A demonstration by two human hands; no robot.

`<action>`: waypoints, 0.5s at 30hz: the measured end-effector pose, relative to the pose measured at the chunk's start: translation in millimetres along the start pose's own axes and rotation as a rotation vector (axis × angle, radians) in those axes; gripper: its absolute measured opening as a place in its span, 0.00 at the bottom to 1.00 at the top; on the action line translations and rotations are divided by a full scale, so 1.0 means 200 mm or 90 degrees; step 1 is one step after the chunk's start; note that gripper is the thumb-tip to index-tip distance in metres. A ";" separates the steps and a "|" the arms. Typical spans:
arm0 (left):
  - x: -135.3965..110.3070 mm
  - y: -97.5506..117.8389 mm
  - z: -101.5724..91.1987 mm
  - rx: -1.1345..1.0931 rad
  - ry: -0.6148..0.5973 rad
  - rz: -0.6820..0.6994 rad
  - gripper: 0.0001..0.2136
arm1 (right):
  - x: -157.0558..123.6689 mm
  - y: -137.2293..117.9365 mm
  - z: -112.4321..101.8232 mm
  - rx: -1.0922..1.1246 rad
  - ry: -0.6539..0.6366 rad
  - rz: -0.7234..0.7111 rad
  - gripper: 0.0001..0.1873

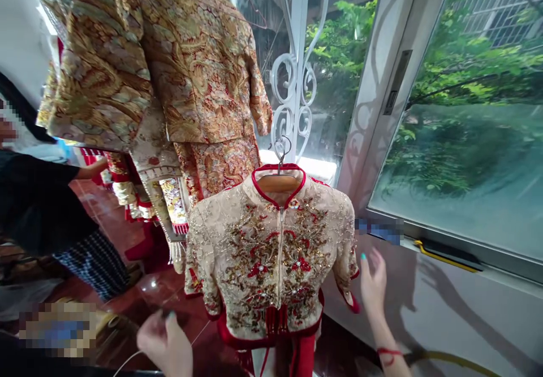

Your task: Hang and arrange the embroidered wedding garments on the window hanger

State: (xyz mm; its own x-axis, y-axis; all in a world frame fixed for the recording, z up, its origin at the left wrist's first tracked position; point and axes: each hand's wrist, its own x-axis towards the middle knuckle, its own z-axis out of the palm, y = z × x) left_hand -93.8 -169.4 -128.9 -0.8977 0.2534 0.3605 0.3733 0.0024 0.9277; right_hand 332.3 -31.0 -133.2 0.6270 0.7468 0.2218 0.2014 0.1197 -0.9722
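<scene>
A cream beaded jacket (237,241) with red trim and a front zipper hangs from a hanger (279,180) in front of me. Red and gold embroidery covers its chest. To the lower left of it, my left hand (167,340) is raised, blurred, with loosely curled fingers and the thumb apart; I see nothing held. My right hand (374,280), a red cord on its wrist, is up beside the jacket's cuff on the right. Its fingers are bent but apart, with no visible contact with the cloth. Red fabric (303,354) hangs beneath the jacket.
Gold brocade garments (199,77) hang behind on the left. White scroll metalwork (292,83) and a sliding window (462,139) stand behind and right. A yellow-and-black tool (449,255) lies on the sill. Another person in dark clothes (42,207) reaches toward garments at left.
</scene>
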 end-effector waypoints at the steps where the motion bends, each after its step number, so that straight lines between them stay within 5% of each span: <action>1: 0.11 0.15 0.03 -0.043 0.008 0.057 0.19 | 0.11 -0.14 0.02 0.006 -0.041 -0.123 0.35; 3: 0.33 0.44 0.14 -0.100 -0.112 0.191 0.23 | 0.28 -0.41 0.10 0.062 -0.137 -0.264 0.31; 5: 0.51 0.66 0.27 -0.104 -0.263 0.268 0.23 | 0.39 -0.60 0.21 0.130 -0.229 -0.302 0.26; 8: 0.62 0.80 0.42 -0.153 -0.391 0.186 0.24 | 0.45 -0.73 0.31 0.183 -0.242 -0.278 0.20; 11: 0.57 0.82 0.48 -0.256 -0.300 0.080 0.22 | 0.48 -0.76 0.35 0.181 -0.219 -0.271 0.17; 15: 0.48 0.88 0.51 -0.316 -0.165 0.099 0.16 | 0.58 -0.83 0.36 0.165 -0.269 -0.254 0.18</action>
State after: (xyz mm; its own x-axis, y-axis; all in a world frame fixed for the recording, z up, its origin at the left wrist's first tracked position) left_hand -90.5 -45.8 59.0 -0.7311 0.4430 0.5188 0.2856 -0.4918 0.8225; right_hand 317.1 82.3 48.2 0.1796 0.7995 0.5732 0.1367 0.5567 -0.8194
